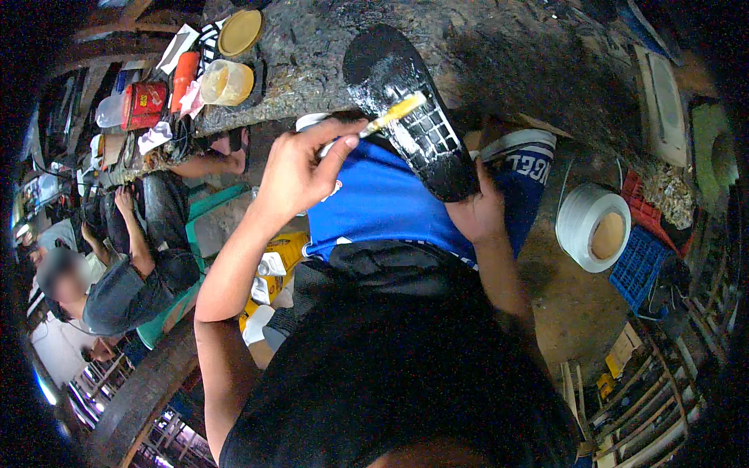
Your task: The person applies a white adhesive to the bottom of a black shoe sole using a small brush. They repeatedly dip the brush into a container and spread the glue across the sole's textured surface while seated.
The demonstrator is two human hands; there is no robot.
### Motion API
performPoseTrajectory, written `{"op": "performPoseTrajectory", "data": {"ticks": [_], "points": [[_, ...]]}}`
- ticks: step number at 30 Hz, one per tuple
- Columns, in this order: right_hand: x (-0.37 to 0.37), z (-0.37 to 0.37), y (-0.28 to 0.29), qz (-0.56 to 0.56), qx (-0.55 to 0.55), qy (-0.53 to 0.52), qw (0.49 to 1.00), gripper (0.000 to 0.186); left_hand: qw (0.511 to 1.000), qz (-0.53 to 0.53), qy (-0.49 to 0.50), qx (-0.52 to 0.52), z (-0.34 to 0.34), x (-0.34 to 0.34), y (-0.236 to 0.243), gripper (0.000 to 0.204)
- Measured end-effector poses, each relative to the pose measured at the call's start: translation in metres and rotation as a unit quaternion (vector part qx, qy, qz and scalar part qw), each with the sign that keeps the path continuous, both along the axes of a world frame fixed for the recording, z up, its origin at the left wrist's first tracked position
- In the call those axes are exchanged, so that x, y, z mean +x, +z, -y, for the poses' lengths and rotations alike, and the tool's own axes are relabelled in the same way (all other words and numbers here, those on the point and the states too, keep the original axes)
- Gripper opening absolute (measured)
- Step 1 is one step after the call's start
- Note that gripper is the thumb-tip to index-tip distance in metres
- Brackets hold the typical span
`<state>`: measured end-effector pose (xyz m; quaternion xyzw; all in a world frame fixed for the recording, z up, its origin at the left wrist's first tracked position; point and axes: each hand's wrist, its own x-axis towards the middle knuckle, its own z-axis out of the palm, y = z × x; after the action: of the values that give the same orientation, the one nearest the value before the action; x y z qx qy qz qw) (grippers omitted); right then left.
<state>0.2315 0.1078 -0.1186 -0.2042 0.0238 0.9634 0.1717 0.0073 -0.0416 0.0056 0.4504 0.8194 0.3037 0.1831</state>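
Note:
My left hand (300, 168) is closed around the thin handle of a brush (396, 113). Its yellowish bristle end rests over the sole's grid of raised squares. A black shoe sole (449, 173) lies tilted in front of me, its far end over the dark worktable and its near end over my blue shorts (374, 199). Wet whitish glue-like stuff coats the sole's middle and the grooves of its grid. My right hand (477, 210) grips the sole by its near end, fingers partly hidden beneath it.
On the worktable (304, 47) at the far left stand a clear tub (226, 83) of yellowish paste, a round lid (240, 33) and an orange tube-like thing (184, 72). Another person (140, 288) sits at left. On the right floor are a white roll (593, 226) and a blue crate (640, 269).

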Motion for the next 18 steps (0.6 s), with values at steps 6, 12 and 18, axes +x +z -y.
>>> {"op": "performPoseTrajectory", "data": {"ticks": [6, 12, 18], "points": [[0.015, 0.018, 0.001, 0.072, 0.096, -0.013, 0.993, 0.046, 0.987, -0.134, 0.073, -0.044, -0.01, -0.004, -0.007, 0.018], [0.021, 0.019, -0.014, 0.089, 0.135, 0.033, 0.986, 0.048, 0.991, -0.095, 0.005, -0.091, -0.007, 0.024, -0.008, 0.013], [0.023, 0.021, -0.014, 0.118, 0.161, 0.023, 0.98, 0.048, 0.995, -0.068, 0.066, -0.039, -0.012, 0.013, -0.014, 0.021]]}}
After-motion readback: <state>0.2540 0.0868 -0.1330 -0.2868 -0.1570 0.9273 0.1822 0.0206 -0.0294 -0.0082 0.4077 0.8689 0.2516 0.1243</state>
